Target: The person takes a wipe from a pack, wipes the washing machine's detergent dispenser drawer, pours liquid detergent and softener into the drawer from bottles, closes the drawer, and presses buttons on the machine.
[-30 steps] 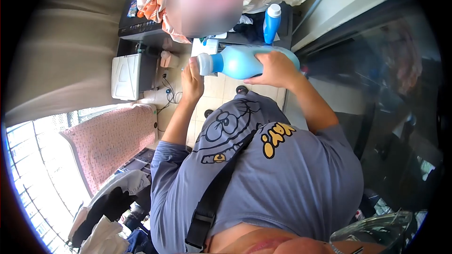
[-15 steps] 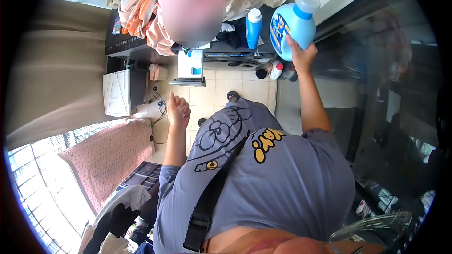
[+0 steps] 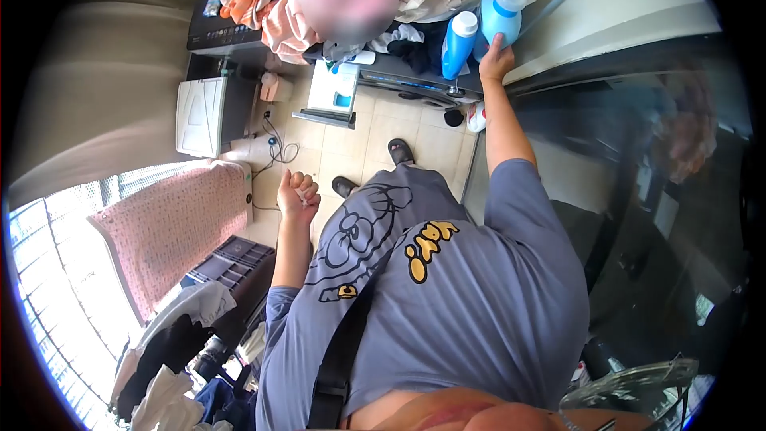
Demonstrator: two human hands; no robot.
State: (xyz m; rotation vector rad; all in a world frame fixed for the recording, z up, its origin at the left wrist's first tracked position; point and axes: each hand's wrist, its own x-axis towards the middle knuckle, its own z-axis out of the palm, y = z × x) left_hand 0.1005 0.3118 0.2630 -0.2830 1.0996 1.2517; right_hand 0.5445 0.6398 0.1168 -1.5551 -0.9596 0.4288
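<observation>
My right hand (image 3: 496,62) is wrapped round the lower part of a large light-blue plastic jug (image 3: 500,22) with a pale cap, at the right end of a dark washing machine's top (image 3: 391,72). Right beside the jug leans a smaller blue bottle (image 3: 458,48) with a white cap. My left hand (image 3: 298,194) hangs over the floor with its fingers curled; something small and whitish shows between them, too small to name. In front of it, the machine's detergent drawer (image 3: 323,116) is pulled out, with a blue part inside.
Pink, orange and cream clothes (image 3: 275,8) are heaped on the machine. To the left are a white panel (image 3: 199,116), a cable (image 3: 275,148) on the floor and a pink-patterned ironing board (image 3: 175,231). A dark glass surface (image 3: 638,160) runs along the right.
My right hand has moved the light-blue jug back and set it close beside the smaller bottle. My left hand stays curled, slightly lower in view. The view has shifted and tilted.
</observation>
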